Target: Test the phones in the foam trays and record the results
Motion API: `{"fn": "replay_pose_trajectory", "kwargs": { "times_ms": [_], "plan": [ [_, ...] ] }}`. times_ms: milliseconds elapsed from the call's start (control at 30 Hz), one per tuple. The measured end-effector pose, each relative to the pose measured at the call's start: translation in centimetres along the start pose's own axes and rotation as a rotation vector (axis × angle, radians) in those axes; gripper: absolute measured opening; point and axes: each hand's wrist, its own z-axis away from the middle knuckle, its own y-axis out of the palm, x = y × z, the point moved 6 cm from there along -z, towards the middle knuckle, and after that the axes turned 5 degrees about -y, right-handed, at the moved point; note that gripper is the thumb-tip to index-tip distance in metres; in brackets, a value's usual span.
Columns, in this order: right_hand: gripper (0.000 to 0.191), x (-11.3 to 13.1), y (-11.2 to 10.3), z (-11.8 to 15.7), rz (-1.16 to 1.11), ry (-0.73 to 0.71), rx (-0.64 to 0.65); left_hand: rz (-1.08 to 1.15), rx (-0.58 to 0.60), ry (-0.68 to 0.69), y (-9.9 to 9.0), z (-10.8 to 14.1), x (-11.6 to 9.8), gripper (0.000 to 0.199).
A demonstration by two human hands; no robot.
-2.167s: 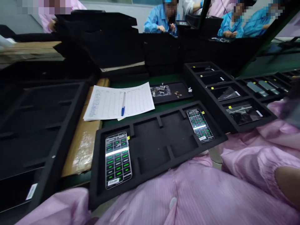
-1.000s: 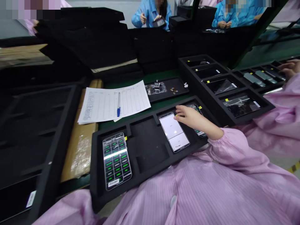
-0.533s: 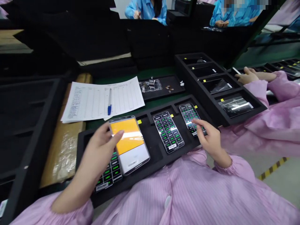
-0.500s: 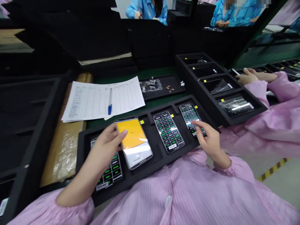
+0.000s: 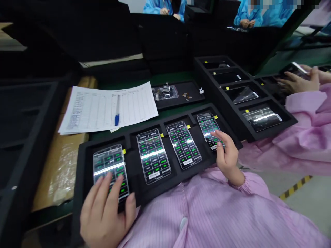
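Several phones lie in the compartments of a black foam tray (image 5: 134, 193), their screens showing grids with green text. Over the lower part of the leftmost phone (image 5: 110, 156) is my left hand (image 5: 108, 210), its fingers spread and holding nothing. The second phone (image 5: 153, 155) rests in its slot, and the third phone (image 5: 183, 144) lies to its right. My right hand (image 5: 227, 155) is at the rightmost phone (image 5: 207, 129), fingertips over its screen, thumb apart from the fingers, nothing held. Yellow tabs stick out beside the phones.
Printed sheets (image 5: 134, 106) with a blue pen (image 5: 117, 113) lie behind the tray. A shallow parts tray (image 5: 183, 98) holds small pieces. At right stands another phone tray (image 5: 244, 132); beyond it, a co-worker's hands (image 5: 302, 82) hold a phone. Bubble-wrapped cardboard (image 5: 59, 168) is at left.
The phone that was in my left hand, showing a yellow screen, now lies in the second slot with a grid on it. My left hand has let go and moved left and down.
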Motion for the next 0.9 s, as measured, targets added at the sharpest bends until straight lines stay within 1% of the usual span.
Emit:
{"fn": "replay_pose_trajectory", "kwargs": {
  "times_ms": [67,167,233,300,367,400,500,533,567,600,733,800,833,900],
  "plan": [
    [0.038,-0.2,-0.1,0.0,-0.001,-0.008,0.045,0.018,-0.019,-0.052,0.1,-0.8,0.7,0.071],
    [0.031,-0.5,-0.7,0.1,0.12,-0.021,0.125,0.099,-0.018,-0.142,0.0,-2.0,1.0,0.059],
    [0.031,-0.5,-0.8,0.2,0.195,-0.024,0.196,0.147,-0.016,-0.147,-0.2,-2.5,0.2,0.055],
    [0.032,0.2,-0.5,0.1,0.206,-0.052,0.254,0.187,-0.005,-0.112,-0.2,-3.0,-1.0,0.053],
    [0.035,1.8,0.3,0.0,0.153,-0.12,0.294,0.217,0.004,-0.07,-0.2,-3.3,-2.1,0.05],
    [0.036,2.7,1.0,-0.1,0.11,-0.163,0.336,0.221,0.01,-0.051,-0.1,-3.5,-2.5,0.047],
    [0.038,5.4,3.7,0.0,-0.003,-0.274,0.568,0.195,0.022,-0.03,0.0,-3.6,-3.1,0.038],
    [0.038,6.0,4.4,0.0,-0.021,-0.297,0.63,0.18,0.032,-0.033,0.0,-3.6,-3.1,0.035],
    [0.038,6.4,4.9,0.0,-0.034,-0.312,0.659,0.162,0.048,-0.037,0.1,-3.5,-3.0,0.033],
    [0.037,6.6,5.1,0.0,-0.046,-0.317,0.657,0.142,0.067,-0.038,0.2,-3.4,-3.0,0.032],
    [0.038,6.4,5.1,-0.5,-0.11,-0.296,0.563,0.031,0.187,-0.042,1.3,-2.7,-3.2,0.037],
    [0.038,6.2,5.2,-0.5,-0.121,-0.28,0.559,-0.013,0.237,-0.053,1.6,-2.5,-3.1,0.04],
    [0.039,6.1,5.2,-0.6,-0.125,-0.272,0.558,-0.021,0.244,-0.061,1.4,-2.3,-2.9,0.041],
    [0.039,5.8,5.0,-0.6,-0.131,-0.251,0.545,-0.014,0.203,-0.093,0.4,-1.9,-2.1,0.043]
  ]
}}
